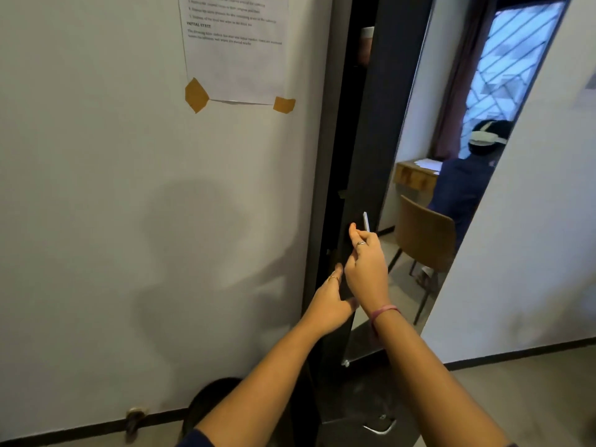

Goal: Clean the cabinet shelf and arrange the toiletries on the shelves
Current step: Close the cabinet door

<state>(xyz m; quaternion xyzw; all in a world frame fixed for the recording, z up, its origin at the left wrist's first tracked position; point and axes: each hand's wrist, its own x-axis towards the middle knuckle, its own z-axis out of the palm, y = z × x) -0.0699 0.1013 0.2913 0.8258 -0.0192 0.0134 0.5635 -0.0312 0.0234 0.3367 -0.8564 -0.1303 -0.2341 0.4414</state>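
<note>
Opening the mirrored cabinet door is the step in hand. Right hand pinches the slim metal handle on the door's edge, fingers curled round it. Left hand, just below the handle, has its fingers hooked behind the same edge, gripping it. Advised: pull evenly on the handle, steadying the edge. Left of the handle, the gap is dark; shelves unseen, one container glimpsed high up
</note>
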